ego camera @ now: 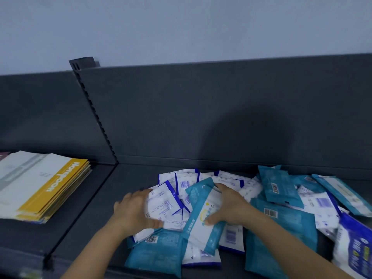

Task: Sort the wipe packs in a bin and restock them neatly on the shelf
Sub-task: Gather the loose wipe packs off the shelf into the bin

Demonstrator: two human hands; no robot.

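Teal wipe pack (203,216): white centre panel, yellow-and-teal logo. White wipe pack (163,202): blue edge trim, blue print. Lower teal packs (157,252): black-on-white barcode labels. Far-right pack (356,246): navy and white, yellow accent. Shelf (90,208) and back panel (181,117): plain dark grey. Wall (181,27): pale blue-grey. Booklet stack (40,184): white-grey cover, yellow band, white lettering.

Print on the wipe packs (281,220) is too blurred to read; barcodes show only as bars. The lower packs lie mostly buried under the upper ones. The left hand (132,210) covers one end of a white pack (163,200), and the right hand (227,206) covers part of a teal pack (203,220). A dark blue pack (356,246) is cut by the right edge, a stack of booklets (36,184) by the left. Both forearms run off the bottom.
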